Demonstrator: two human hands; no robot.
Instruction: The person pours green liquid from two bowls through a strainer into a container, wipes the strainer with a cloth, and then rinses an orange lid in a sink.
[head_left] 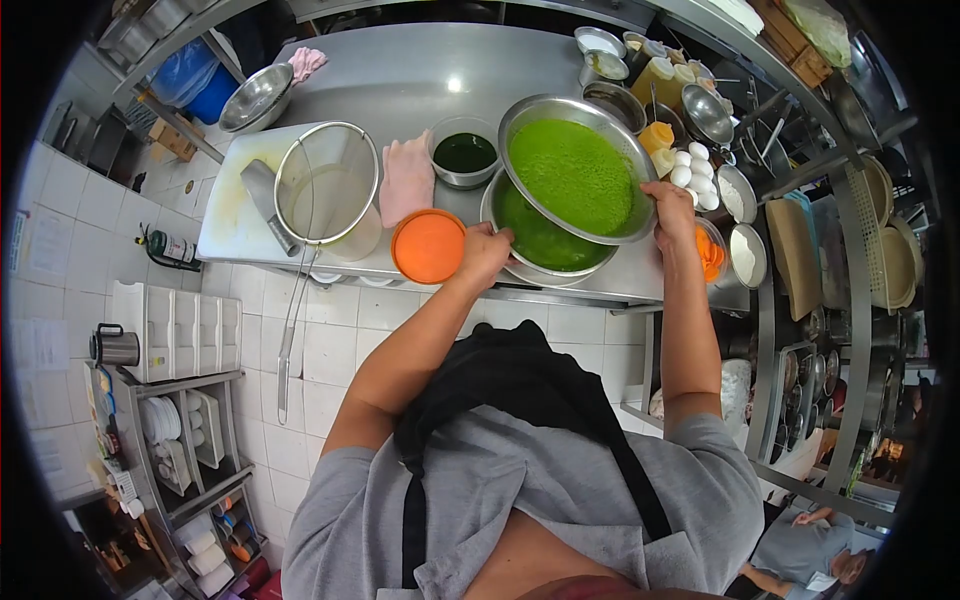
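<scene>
Head view, looking down on a steel worktop [400, 80]. The left hand [484, 252] is closing on the near rim of a lower steel bowl [545, 262] that is holding dark green liquid; its fingers are curling over the edge. The right hand [672, 208] is gripping the right rim of an upper strainer bowl [577, 168], which is filled with bright green pulp. This upper bowl is sitting tilted on the lower one, its near-left edge dipping into it and its far-right edge rising; being round, it is showing no long axis.

Just left of the left hand, an orange lid [428, 246] is lying flat at the counter edge. Behind it a pink cloth [406, 180] is lying beside a small bowl of dark green liquid [464, 155]. Farther left, a wire sieve [326, 184] is resting on a white cutting board [232, 215], its long handle hanging over the counter edge toward the floor, with a cleaver [266, 200] beside it. White eggs [690, 166] are sitting right of the bowls. The walls and floor are white tile; metal shelving is standing at both sides.
</scene>
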